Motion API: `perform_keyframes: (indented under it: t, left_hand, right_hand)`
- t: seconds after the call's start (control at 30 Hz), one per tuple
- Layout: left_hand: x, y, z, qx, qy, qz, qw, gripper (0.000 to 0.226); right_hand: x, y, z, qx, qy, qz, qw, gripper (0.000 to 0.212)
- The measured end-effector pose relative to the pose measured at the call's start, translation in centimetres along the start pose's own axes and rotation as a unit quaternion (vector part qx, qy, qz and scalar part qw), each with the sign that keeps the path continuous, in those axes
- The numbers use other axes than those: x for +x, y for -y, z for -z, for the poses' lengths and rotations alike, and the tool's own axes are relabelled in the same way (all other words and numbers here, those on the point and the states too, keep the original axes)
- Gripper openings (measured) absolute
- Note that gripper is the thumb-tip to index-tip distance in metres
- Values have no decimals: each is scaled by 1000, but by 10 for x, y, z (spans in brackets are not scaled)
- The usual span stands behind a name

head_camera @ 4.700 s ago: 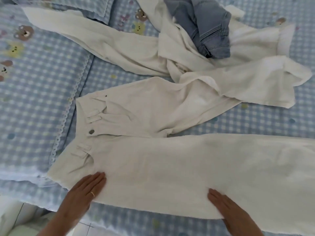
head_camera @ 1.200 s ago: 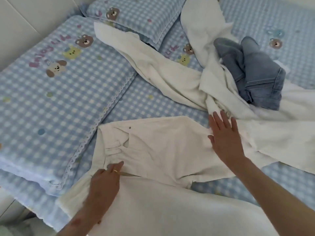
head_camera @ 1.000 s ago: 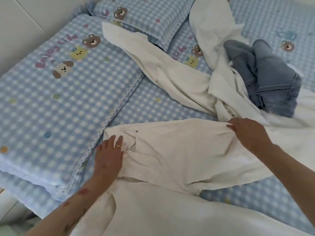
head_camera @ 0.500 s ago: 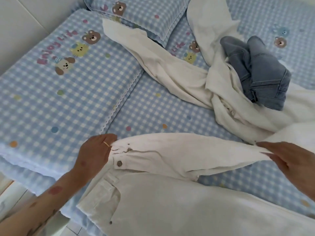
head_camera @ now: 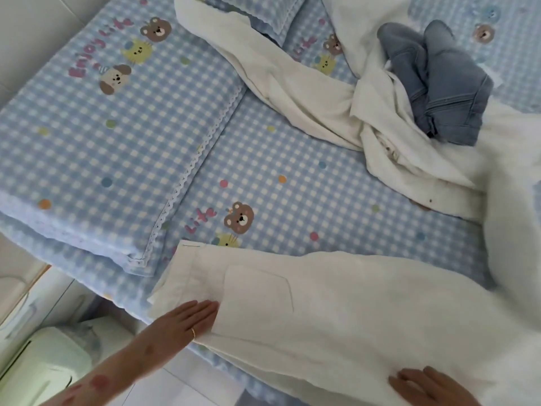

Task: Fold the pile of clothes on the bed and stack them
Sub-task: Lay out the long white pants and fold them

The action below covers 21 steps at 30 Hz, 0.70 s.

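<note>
Cream-white trousers [head_camera: 336, 306] lie folded lengthwise along the near edge of the bed, back pocket up, waistband to the left. My left hand [head_camera: 187, 320] lies flat with straight fingers on the waistband end. My right hand [head_camera: 430, 386] rests flat on the trouser leg at the bottom right. Farther back sits a heap of white garments [head_camera: 295, 83], with blue jeans [head_camera: 439, 80] bunched on top of it.
The bed has a blue checked sheet [head_camera: 292, 171] with bear prints. A folded matching blanket [head_camera: 96, 136] lies at the left, its corner next to the waistband. A pillow [head_camera: 263, 13] is at the top. Below the bed edge are pale floor tiles and a green box [head_camera: 44, 367].
The upper trouser leg, which both hands were lifting, now lies folded over the lower leg. Both hands have come down flat on the trousers near the bed edge.
</note>
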State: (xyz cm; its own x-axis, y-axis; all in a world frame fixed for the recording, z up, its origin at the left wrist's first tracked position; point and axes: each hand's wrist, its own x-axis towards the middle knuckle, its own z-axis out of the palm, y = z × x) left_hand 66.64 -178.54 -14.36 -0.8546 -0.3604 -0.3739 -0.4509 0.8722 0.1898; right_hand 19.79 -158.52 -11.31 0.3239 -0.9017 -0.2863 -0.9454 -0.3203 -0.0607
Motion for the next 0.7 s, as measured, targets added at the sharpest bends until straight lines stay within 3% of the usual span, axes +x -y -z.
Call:
perform_keyframes:
  t: [0.03,0.13,0.3,0.37,0.4,0.47,0.53,0.63,0.7]
  left_hand:
    - [0,-1,-4,7,15,3,1000,111]
    - [-1,-3,-11,4,2,19,1000,94]
    - [-2,-8,-16,-36,47,63,996,112]
    - [-3,-11,-10,-68,17,88,994,83]
    - [-1,-14,-4,-106,-4,110,988,68]
    - [14,-25,5,-181,-34,122,975,62]
    - [36,-41,0,-173,-56,100,978,64]
    - [52,-49,-25,-100,-52,120,986,57]
    - [44,-41,-37,-88,-31,136,986,59]
  right_hand:
    - [-2,6,-11,3,-17,8,1000,43]
    - [1,20,-26,32,-50,13,998,41]
    - [3,26,-16,117,56,6,992,21]
    - [6,32,-10,155,107,-44,981,55]
    - [9,40,-7,174,89,-74,978,62]
    - [28,64,-9,207,25,-116,971,58]
    - [65,92,-20,206,-26,-131,969,53]
    - [107,100,-40,152,2,-81,985,55]
    - [96,74,-51,108,27,-109,988,52]
